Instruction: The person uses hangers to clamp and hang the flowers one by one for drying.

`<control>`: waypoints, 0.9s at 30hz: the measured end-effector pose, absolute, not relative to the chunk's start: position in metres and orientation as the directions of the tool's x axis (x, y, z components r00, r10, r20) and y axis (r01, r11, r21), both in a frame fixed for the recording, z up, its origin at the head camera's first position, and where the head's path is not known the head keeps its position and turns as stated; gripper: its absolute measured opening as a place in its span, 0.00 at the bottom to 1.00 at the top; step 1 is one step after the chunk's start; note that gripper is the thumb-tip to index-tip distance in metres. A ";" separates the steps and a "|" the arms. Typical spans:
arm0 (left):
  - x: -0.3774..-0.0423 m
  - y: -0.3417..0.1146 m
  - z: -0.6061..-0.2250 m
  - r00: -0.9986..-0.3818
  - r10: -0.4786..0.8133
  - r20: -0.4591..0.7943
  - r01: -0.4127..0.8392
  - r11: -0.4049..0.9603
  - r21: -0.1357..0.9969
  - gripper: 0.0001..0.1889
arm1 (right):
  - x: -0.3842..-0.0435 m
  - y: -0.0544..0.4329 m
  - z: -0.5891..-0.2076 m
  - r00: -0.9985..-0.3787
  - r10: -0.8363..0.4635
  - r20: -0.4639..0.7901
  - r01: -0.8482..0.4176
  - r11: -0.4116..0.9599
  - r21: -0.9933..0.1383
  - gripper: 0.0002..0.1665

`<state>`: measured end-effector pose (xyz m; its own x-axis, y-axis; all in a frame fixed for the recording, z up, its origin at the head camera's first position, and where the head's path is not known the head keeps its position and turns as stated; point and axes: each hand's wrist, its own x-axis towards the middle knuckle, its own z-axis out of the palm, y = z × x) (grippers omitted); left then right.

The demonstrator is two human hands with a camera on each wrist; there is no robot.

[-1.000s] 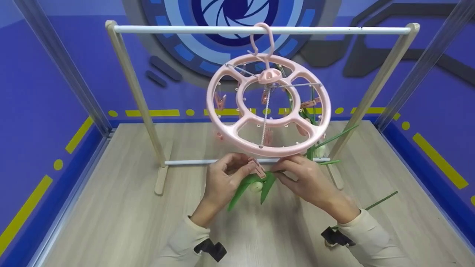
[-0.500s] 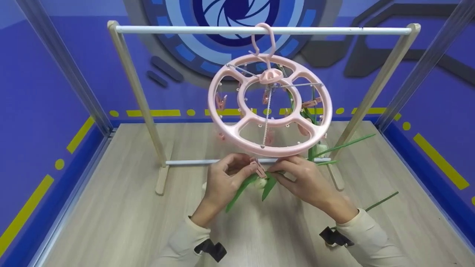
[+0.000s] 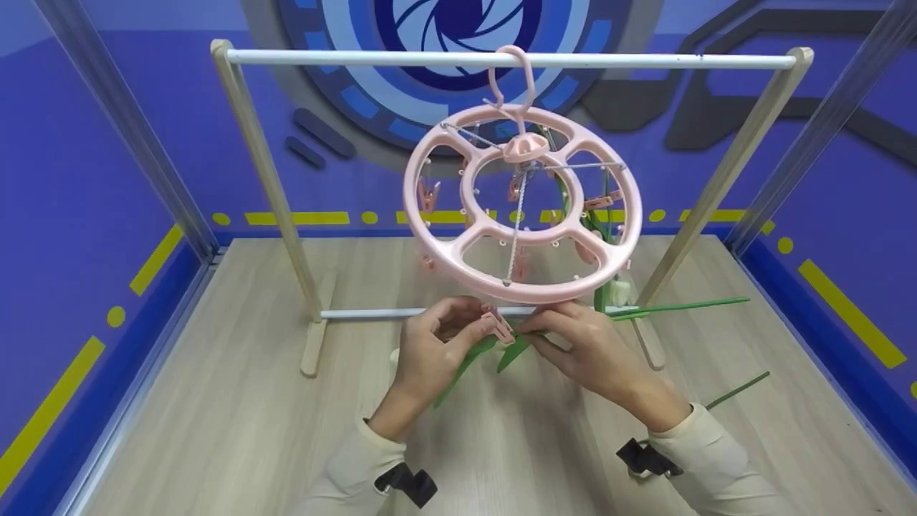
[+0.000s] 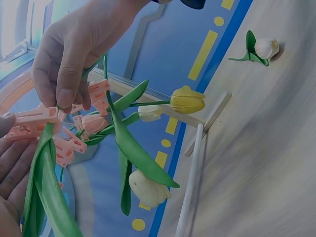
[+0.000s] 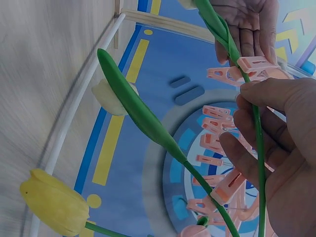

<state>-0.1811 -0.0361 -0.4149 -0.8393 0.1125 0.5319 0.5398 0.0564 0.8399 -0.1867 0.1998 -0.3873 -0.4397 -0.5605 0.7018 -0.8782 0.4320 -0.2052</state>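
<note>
My left hand [image 3: 433,351] pinches a pink clothespin [image 3: 499,326] below the front rim of a round pink clip hanger [image 3: 458,251]. A tulip's green stem [image 5: 259,158] is pinched by my right hand [image 3: 587,344], right beside the clothespin. In the right wrist view the stem runs up to the clothespin's tip, close to its jaws. The held tulip's leaves [image 4: 52,187] hang down beneath the clothespin in the left wrist view; its flower is mostly hidden. The stem's free end [image 3: 706,304] sticks out to the right past my right hand.
The hanger hooks over the white top bar [image 3: 358,59] of a wooden-legged rack. A yellow tulip [image 4: 187,99], a white tulip [image 4: 149,188] and several clothespins hang from it. On the table lie a loose white tulip [image 4: 266,48] and a green stem [image 3: 738,389] at right.
The held stem's free end has swung down from slanting upward to nearly level. The white flower below the clothespin has gone from sight in the head view. Both hands stay nearly in place.
</note>
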 end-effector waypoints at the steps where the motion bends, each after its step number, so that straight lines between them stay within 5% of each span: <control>1: -0.181 -0.036 -0.415 -0.840 0.111 0.531 0.539 0.058 0.840 0.12 | -0.187 0.200 -0.388 -0.444 -0.560 0.700 -0.877 0.432 -0.210 0.22; 11: -0.181 -0.036 -0.417 -0.850 0.091 0.519 0.525 0.061 0.849 0.10 | -0.186 0.200 -0.388 -0.483 -0.552 0.679 -0.860 0.445 -0.250 0.21; 27: -0.179 -0.038 -0.411 -0.857 0.112 0.503 0.514 0.131 0.848 0.17 | -0.186 0.200 -0.386 -0.433 -0.570 0.699 -0.891 0.389 -0.235 0.21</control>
